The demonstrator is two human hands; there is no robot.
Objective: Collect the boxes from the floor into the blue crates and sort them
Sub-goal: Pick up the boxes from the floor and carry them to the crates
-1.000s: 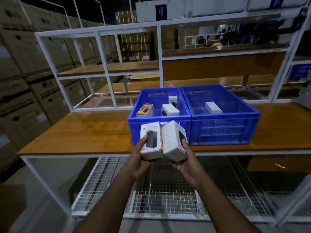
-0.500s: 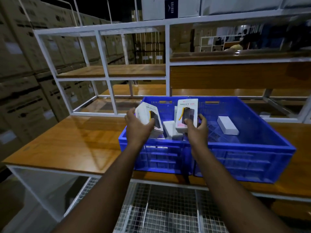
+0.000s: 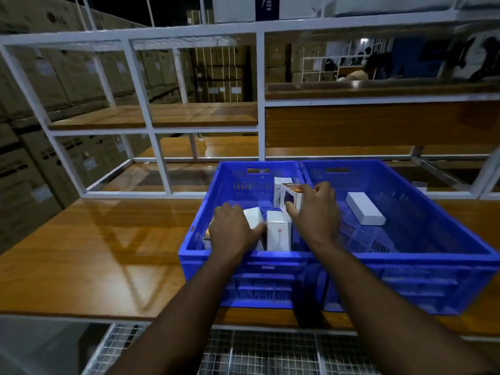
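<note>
Two blue crates stand side by side on the wooden table: the left crate (image 3: 197,234) and the right crate (image 3: 422,255). Both my hands are inside the left crate. My left hand (image 3: 232,231) grips a white box (image 3: 254,216) low in the crate. My right hand (image 3: 315,212) holds another white box (image 3: 290,197) with a dark picture, tilted, over the crate's middle. A white box with a red mark (image 3: 278,234) stands upright between my hands. Another white box (image 3: 280,185) stands behind. One white box (image 3: 365,208) lies in the right crate.
The wooden table (image 3: 108,253) stretches left of the crates. A white metal shelf frame (image 3: 146,109) rises behind them. Wire mesh shelving (image 3: 257,353) lies under the table. Stacked cardboard cartons (image 3: 27,158) line the left side. People are far back at right.
Both hands have gone from holding the two boxes above the crate's front edge down into the left crate. The view has moved closer to the crates.
</note>
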